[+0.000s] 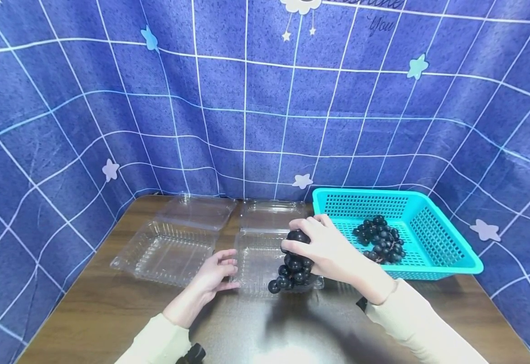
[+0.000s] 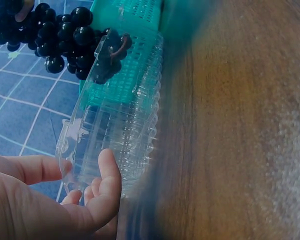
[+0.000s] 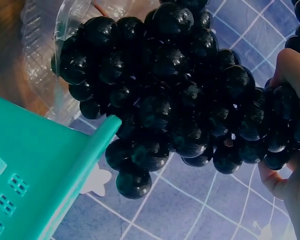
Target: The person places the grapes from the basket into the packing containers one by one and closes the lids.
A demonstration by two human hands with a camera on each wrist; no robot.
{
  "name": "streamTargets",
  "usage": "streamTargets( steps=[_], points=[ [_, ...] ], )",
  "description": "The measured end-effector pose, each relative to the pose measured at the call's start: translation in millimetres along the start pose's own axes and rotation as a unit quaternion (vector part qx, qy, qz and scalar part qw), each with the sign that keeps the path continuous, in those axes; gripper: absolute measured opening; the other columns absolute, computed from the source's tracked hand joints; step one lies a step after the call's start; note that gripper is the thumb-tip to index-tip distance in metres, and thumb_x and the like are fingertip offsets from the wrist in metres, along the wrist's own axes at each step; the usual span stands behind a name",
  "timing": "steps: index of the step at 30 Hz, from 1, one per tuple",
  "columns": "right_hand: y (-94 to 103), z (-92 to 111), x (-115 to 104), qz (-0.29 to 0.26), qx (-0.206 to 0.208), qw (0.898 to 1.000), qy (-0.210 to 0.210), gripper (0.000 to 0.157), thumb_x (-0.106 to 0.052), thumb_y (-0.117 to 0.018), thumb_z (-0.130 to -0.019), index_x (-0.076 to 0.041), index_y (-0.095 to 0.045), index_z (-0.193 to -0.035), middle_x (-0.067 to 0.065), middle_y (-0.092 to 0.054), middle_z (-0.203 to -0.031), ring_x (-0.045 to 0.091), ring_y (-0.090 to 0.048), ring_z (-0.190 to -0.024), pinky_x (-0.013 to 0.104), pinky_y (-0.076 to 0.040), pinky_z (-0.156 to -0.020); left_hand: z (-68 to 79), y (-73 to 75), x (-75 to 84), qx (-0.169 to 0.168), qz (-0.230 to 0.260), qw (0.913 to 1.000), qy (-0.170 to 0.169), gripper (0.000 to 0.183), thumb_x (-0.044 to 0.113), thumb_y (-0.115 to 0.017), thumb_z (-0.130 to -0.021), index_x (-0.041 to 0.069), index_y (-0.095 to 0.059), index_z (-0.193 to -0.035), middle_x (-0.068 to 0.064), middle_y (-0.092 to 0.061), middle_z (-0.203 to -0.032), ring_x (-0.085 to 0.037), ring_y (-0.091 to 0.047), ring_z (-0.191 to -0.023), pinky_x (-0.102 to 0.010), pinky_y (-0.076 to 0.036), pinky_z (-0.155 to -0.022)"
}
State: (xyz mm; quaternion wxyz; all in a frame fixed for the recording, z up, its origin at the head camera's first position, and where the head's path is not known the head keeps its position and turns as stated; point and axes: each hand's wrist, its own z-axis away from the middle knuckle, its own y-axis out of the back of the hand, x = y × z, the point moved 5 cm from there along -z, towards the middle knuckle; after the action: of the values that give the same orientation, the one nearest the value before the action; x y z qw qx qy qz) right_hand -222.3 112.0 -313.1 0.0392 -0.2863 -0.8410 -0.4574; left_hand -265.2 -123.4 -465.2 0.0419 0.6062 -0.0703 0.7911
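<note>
My right hand (image 1: 321, 247) grips a bunch of black grapes (image 1: 294, 270) from above. The bunch hangs over the clear plastic container (image 1: 257, 258) in the middle, its lower grapes at the near rim. In the right wrist view, the grapes (image 3: 165, 110) fill the middle, with the fingers at the right edge. My left hand (image 1: 217, 273) is at the left side of this container, fingers spread and loosely bent. In the left wrist view, its fingertips touch the container's rim (image 2: 65, 145), with the thumb in front of the wall.
A turquoise basket (image 1: 455, 247) at the right contains more black grapes (image 1: 380, 240). Another clear container (image 1: 164, 253) stands to the left. Clear lids (image 1: 196, 210) lie behind both containers, near the blue checked curtain (image 1: 265, 126). Wooden table surface (image 1: 124, 313) runs along the front.
</note>
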Motion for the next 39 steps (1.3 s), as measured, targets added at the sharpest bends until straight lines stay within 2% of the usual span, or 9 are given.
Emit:
streamTargets(
  steps=[7, 13, 20, 28, 39],
  points=[
    [3.1, -3, -2, -0.007, -0.008, 1.000, 0.007, 0.066, -0.013, -0.080, -0.050, -0.023, -0.058, -0.112, 0.013, -0.055, -0.115, 0.027, -0.057, -0.093, 0.043, -0.043, -0.079, 2.0, -0.8, 1.5, -0.003, -0.002, 1.0000, 0.000, 0.055, -0.003, -0.051, -0.086, 0.000, -0.036, -0.139, -0.027, -0.037, -0.132, -0.041, -0.044, -0.116, -0.045, -0.057, -0.082],
    [1.5, -6, -6, -0.028, -0.023, 0.999, 0.020, 0.058, -0.013, -0.077, -0.058, -0.025, -0.058, -0.112, 0.010, -0.056, -0.116, 0.024, -0.057, -0.095, 0.040, -0.042, -0.082, 1.4, -0.1, 1.3, 0.002, -0.001, 1.0000, 0.004, 0.056, -0.004, -0.051, -0.085, 0.001, -0.037, -0.139, -0.025, -0.038, -0.129, -0.038, -0.046, -0.113, -0.045, -0.057, -0.082],
    [-9.4, -9, -9, -0.032, -0.046, 0.998, 0.017, 0.072, -0.009, -0.078, -0.049, -0.026, -0.057, -0.116, 0.009, -0.056, -0.116, 0.026, -0.055, -0.092, 0.038, -0.042, -0.081, -0.9, 0.6, 0.3, -0.001, 0.000, 1.0000, 0.002, 0.057, -0.004, -0.052, -0.085, 0.000, -0.037, -0.139, -0.025, -0.037, -0.129, -0.036, -0.046, -0.111, -0.046, -0.057, -0.083],
    [-23.0, -10, -9, -0.032, -0.056, 0.998, 0.005, 0.062, -0.021, -0.081, -0.059, -0.028, -0.057, -0.115, 0.007, -0.057, -0.114, 0.025, -0.055, -0.088, 0.036, -0.042, -0.079, -1.4, 1.3, -0.8, 0.007, 0.007, 0.9999, 0.001, 0.057, -0.006, -0.052, -0.083, -0.001, -0.038, -0.138, -0.026, -0.038, -0.127, -0.037, -0.047, -0.110, -0.047, -0.057, -0.081],
    [-37.3, -12, -2, -0.016, -0.081, 0.996, -0.025, 0.070, -0.011, -0.080, -0.053, -0.027, -0.056, -0.117, 0.006, -0.054, -0.115, 0.024, -0.057, -0.091, 0.037, -0.042, -0.075, 0.0, 0.9, 0.7, 0.007, 0.008, 0.9999, -0.001, 0.056, -0.006, -0.051, -0.083, -0.002, -0.038, -0.138, -0.027, -0.038, -0.126, -0.036, -0.047, -0.108, -0.049, -0.057, -0.081]
  ],
)
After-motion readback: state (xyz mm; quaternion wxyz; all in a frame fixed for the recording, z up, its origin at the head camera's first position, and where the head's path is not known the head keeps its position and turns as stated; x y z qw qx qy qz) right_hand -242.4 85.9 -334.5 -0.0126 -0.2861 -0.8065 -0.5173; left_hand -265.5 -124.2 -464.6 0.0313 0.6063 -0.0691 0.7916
